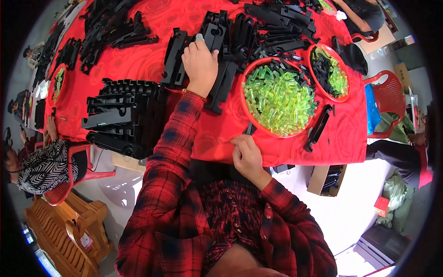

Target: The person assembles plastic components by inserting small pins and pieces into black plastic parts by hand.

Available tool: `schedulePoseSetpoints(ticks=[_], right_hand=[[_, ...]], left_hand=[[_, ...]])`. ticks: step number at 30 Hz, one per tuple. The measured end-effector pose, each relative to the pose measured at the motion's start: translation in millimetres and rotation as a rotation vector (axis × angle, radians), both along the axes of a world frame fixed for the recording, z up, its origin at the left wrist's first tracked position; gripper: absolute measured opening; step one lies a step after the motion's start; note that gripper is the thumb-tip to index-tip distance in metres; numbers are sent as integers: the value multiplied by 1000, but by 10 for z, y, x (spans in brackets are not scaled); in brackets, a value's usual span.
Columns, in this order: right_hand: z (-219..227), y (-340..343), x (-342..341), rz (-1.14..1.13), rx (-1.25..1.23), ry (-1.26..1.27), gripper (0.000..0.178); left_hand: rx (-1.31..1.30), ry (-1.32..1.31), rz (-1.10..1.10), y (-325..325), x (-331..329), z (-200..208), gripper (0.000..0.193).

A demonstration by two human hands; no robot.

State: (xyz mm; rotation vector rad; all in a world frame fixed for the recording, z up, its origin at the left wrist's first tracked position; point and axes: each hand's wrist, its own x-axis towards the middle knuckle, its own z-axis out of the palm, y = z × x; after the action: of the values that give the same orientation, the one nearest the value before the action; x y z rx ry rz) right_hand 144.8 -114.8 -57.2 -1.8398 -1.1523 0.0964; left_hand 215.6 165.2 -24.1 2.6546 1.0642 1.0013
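My left hand [200, 67] reaches out over the table, its fingers and thumb closed round the near end of a long black plastic part [216, 33]. A silvery-grey wrap covers one fingertip. Similar black parts [173, 60] lie on both sides of it, and another [222, 87] rests beside the wrist. At the table's near edge, my right hand [249, 158] has its fingers curled in; anything inside them is hidden. To its right stands a red round basket [244, 99] heaped with small clear yellow-green tubes [279, 99]. Some small black pieces lie along the basket's far side.
A stack of black parts [131, 111] stands left of my arm. A smaller basket [344, 98] holds green and black pieces; a single black strip [318, 129] lies near it. More black parts [281, 23] cover the far side. Other people sit around the red-clothed table [277, 154].
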Motion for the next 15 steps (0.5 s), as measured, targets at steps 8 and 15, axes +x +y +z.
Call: schedulePoseSetpoints(ticks=[8, 15], right_hand=[[-5, 24, -2, -23, 7, -21, 29], [-1, 22, -10, -16, -26, -1, 28]], left_hand=[[-82, -110, 28, -11, -1, -4, 60], [-269, -435, -83, -127, -248, 232, 49]])
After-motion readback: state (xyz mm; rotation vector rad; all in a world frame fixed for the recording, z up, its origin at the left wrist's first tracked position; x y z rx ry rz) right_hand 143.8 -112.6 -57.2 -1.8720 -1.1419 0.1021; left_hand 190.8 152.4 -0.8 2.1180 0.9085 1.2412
